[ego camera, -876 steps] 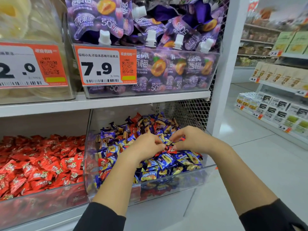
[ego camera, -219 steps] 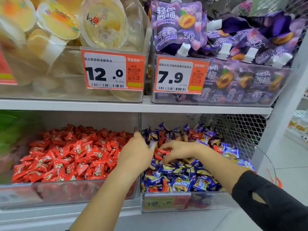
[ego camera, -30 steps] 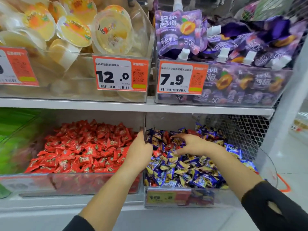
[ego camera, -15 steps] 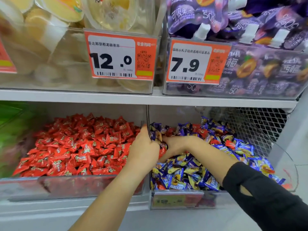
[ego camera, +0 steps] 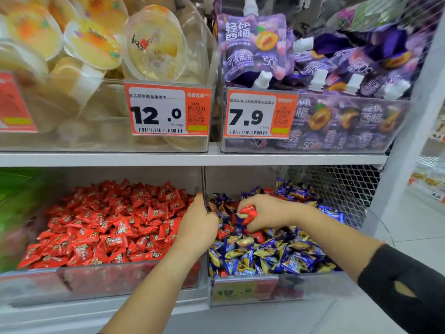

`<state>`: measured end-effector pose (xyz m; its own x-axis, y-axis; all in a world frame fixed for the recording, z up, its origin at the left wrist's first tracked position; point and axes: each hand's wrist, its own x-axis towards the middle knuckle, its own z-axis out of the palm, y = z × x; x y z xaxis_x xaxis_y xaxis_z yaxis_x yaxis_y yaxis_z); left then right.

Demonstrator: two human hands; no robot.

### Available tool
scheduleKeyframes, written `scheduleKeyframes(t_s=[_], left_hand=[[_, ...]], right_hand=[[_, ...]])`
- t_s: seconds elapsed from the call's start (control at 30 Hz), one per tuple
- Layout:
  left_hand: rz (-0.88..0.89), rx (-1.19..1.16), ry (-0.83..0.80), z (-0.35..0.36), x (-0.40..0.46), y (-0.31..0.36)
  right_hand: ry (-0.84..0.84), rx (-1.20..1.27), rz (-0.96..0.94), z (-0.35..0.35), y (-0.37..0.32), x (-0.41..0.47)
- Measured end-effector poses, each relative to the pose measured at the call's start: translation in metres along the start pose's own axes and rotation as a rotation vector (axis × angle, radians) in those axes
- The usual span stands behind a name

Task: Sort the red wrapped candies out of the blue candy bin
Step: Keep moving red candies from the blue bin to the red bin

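Partly hidden red candies [ego camera: 248,212] (count unclear), right hand [ego camera: 267,214]

Glossy foil red wrapped candies [ego camera: 248,211], clear plastic blue candy bin [ego camera: 313,284]

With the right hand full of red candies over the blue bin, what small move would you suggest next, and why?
Probably carry the right hand leftward over the divider and drop its red wrapped candies into the red candy bin. Its grip already holds several, it sits over the blue candy bin, and the left hand rests at the divider, clear of the red pile.
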<state>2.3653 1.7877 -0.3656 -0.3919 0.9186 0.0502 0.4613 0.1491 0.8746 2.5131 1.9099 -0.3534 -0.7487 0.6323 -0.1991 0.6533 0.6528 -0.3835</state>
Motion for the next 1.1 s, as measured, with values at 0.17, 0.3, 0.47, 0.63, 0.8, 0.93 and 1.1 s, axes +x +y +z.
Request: scheduleKeyframes(t_s=[0.17, 0.3, 0.47, 0.63, 0.8, 0.93, 1.1], left_hand=[[-0.028, 0.08, -0.015, 0.0, -0.001, 0.001], [0.401, 0.528, 0.316, 0.004, -0.005, 0.005], [0.28, 0.536, -0.065, 0.053, 0.002, 0.032], [-0.021, 0.761, -0.347, 0.088, 0.056, 0.039], [-0.179, 0.735, -0.398, 0.105, 0.092, 0.018], [-0.25, 0.463, -0.401, 0.115, 0.099, 0.025], [-0.278, 0.151, -0.546, 0.118, 0.092, 0.034]], right_hand=[[0.161, -0.079, 0.156, -0.019, 0.045, -0.057], [0.213, -0.013, 0.273, -0.011, 0.073, -0.089], [0.312, 0.111, 0.305, 0.012, 0.086, -0.099], [0.359, 0.156, 0.306, 0.024, 0.092, -0.094], [0.374, 0.14, 0.279, 0.03, 0.101, -0.093], [0.37, 0.116, 0.273, 0.031, 0.103, -0.09], [0.357, 0.097, 0.271, 0.031, 0.102, -0.085]])
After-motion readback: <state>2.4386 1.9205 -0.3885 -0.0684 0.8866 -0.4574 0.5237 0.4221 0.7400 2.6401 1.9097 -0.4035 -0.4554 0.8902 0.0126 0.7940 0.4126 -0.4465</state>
